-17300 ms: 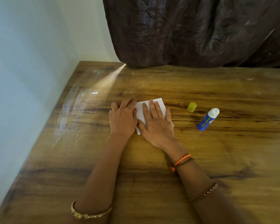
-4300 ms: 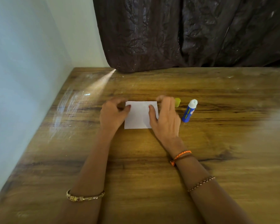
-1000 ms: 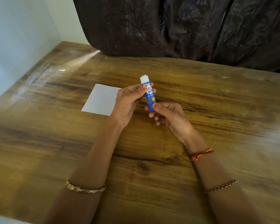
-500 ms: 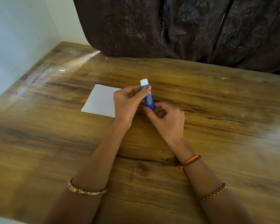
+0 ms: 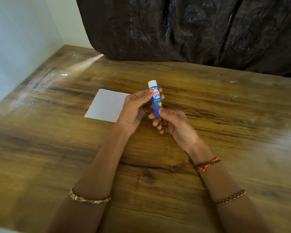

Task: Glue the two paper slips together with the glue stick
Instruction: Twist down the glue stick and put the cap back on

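A blue glue stick (image 5: 156,98) with a white top end stands upright above the wooden table (image 5: 208,106), held between both hands. My left hand (image 5: 135,110) grips its upper body with thumb and fingers. My right hand (image 5: 171,122) pinches its lower end. A white paper slip (image 5: 106,105) lies flat on the table just left of my left hand; I cannot tell whether a second slip lies under it. The yellow cap is not in sight.
A dark patterned curtain (image 5: 191,27) hangs along the table's far edge. A pale wall (image 5: 15,39) borders the table on the left. Bracelets sit on both wrists.
The glue stick has risen a little and stands more upright than half a second ago. My right hand has turned so its thumb shows at the stick's base. The paper has not moved.
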